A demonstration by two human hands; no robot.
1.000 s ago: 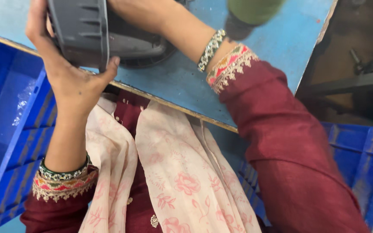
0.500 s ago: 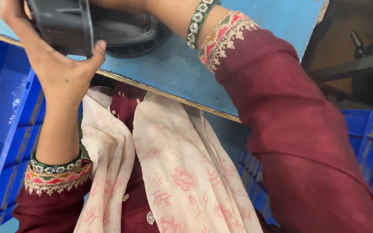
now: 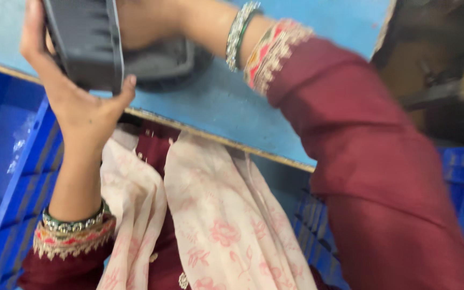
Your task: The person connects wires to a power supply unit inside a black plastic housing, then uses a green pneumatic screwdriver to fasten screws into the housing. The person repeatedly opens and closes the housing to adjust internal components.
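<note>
A dark grey ribbed plastic housing (image 3: 84,45) is gripped by the left hand (image 3: 81,102) above the blue tabletop (image 3: 210,102), not yet set down, while the right hand (image 3: 146,21) is pressed to it, grip unclear

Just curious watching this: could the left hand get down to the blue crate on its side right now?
Probably not at once: the left hand is wrapped around the dark plastic part, though nothing blocks the way to the blue crate below it.

no packages, labels, signs or screens in view
</note>
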